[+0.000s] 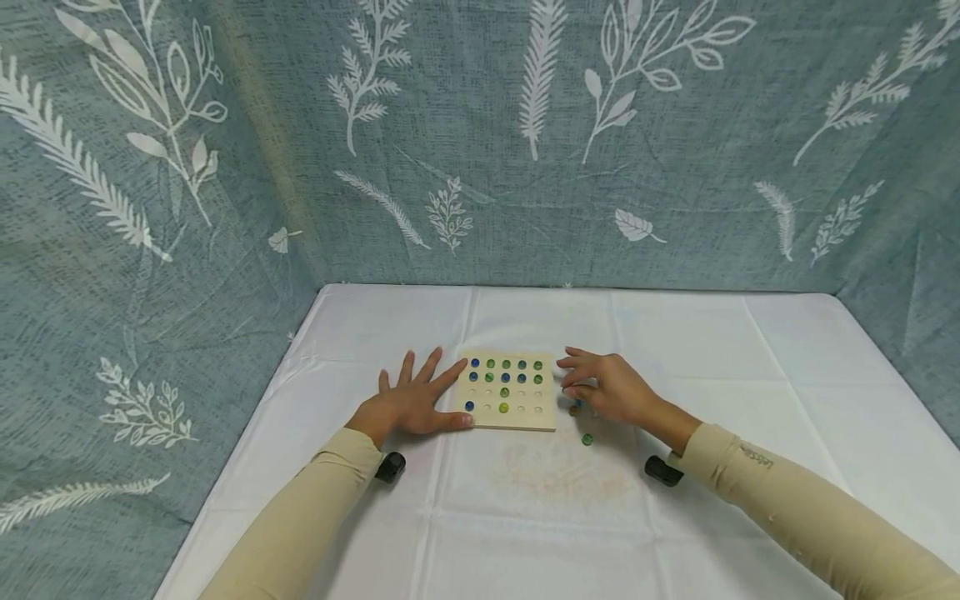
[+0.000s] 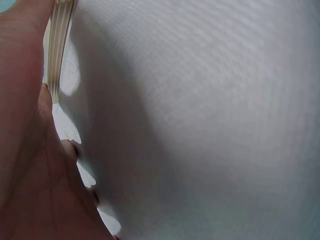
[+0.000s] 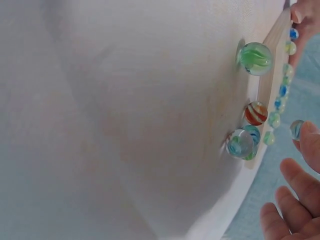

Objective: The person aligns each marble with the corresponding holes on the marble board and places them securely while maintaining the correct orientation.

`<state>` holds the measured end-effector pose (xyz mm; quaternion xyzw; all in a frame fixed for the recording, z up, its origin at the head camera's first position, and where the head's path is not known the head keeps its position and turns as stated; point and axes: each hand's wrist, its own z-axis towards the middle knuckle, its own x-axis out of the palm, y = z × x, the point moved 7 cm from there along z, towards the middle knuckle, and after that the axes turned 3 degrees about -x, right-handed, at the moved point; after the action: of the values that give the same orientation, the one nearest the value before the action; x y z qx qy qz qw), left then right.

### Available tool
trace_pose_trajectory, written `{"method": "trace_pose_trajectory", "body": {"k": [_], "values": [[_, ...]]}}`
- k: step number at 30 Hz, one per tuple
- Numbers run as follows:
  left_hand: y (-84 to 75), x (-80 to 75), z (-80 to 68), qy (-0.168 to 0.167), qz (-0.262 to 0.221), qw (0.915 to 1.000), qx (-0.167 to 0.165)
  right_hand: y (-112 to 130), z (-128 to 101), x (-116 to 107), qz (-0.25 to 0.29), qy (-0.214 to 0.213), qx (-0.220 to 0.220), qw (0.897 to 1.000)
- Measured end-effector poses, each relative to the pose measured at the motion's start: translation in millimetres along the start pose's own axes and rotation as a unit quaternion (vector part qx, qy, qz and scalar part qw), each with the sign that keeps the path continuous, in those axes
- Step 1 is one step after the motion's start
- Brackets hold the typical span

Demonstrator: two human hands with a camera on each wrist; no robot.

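Observation:
A pale wooden board [image 1: 528,422] with rows of round hollows lies on the table. Blue and green marbles fill its two far rows, and a few sit in the nearer rows. My left hand [image 1: 416,407] spreads its fingers at the board's left side, with thumb and index finger touching the edge. Just right of the board, my right hand [image 1: 611,389] pinches a clear bluish marble [image 3: 296,130] between thumb and finger, raised off the table. Beneath it lie a red-and-white striped marble [image 3: 256,113] and a clear marble [image 3: 240,144] overlapping others behind it. A green marble [image 3: 256,58] lies apart, nearer me.
A white cloth [image 1: 540,533] covers the table, with faint brownish stains in front of the board. Teal curtains [image 1: 465,125] with white leaf patterns hang behind and at the left. Black wrist devices [image 1: 663,471] show under both sleeves.

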<state>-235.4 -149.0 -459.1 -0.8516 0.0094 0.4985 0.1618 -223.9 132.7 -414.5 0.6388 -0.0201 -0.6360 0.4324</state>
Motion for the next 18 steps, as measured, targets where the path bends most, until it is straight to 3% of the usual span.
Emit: {"method": "trace_pose_trajectory", "body": {"k": [18], "values": [[-0.7, -1.4, -2.1, -0.004, -0.005, 1.0000, -0.001, 6.7, 5.3, 7.1, 0.006, 0.005, 0.000, 1.000]]}}
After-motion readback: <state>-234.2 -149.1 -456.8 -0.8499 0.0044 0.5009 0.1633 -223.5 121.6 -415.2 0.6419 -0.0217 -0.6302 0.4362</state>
